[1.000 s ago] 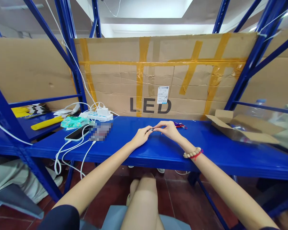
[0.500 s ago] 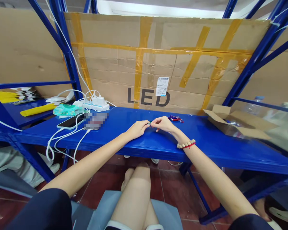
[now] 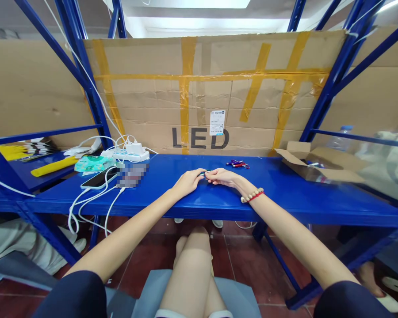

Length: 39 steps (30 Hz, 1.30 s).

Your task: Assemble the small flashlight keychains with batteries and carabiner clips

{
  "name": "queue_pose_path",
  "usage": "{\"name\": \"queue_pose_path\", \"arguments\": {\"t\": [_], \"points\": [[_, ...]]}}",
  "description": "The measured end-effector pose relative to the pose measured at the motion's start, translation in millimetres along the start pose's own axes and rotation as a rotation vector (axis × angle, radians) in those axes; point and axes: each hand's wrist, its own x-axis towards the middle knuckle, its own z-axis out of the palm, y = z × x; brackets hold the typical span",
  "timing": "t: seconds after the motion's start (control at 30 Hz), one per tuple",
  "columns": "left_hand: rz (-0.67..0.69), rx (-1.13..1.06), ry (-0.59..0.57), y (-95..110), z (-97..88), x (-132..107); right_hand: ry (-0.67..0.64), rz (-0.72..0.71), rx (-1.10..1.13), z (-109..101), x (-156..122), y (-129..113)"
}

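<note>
Fine handling: left hand point(image 3: 187, 182) and right hand point(image 3: 224, 176) pinch a small object point(image 3: 202, 174), perhaps green; the next move wants steadiness.

The right hand point(image 3: 220, 176), arched high over its fingertips a second ago, now lies lower and flatter, its fingers curled in beside the left hand point(image 3: 189, 180). It no longer hides part of the pile of small purple and red things point(image 3: 239, 164), being slightly nearer the person than that pile. Left of the pile, a green bit of the small object point(image 3: 208, 170) between the hands now shows, where it looked dark.
</note>
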Motion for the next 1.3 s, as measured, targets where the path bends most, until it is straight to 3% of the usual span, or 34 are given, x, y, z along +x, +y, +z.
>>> {"name": "queue_pose_path", "arguments": {"t": [0.1,0.3,0.37,0.47,0.6,0.87,1.03,1.3], "points": [[-0.040,0.027,-0.048,-4,2.7,3,0.046,-0.070,-0.190,-1,3,0],[-0.180,-0.043,-0.054,-8,4.4,7,0.362,-0.649,-0.732,-6,4,-4],[-0.196,-0.108,-0.081,-9,2.6,7,0.337,-0.741,-0.750,-7,3,-4],[-0.210,-0.188,-0.127,-10,-0.2,6,0.195,-0.803,-0.715,-8,3,-2],[-0.198,-0.252,-0.162,-12,-1.4,4,0.114,-0.814,-0.666,-11,4,0],[-0.122,-0.303,-0.243,-10,-5.5,2,0.177,-0.903,-0.891,-8,-1,2],[-0.151,-0.317,-0.219,-9,-7.4,2,0.252,-0.991,-1.037,-3,-11,-1],[-0.154,-0.280,-0.195,-4,-9.9,2,0.265,-1.198,-1.284,-4,-11,-1]]}}
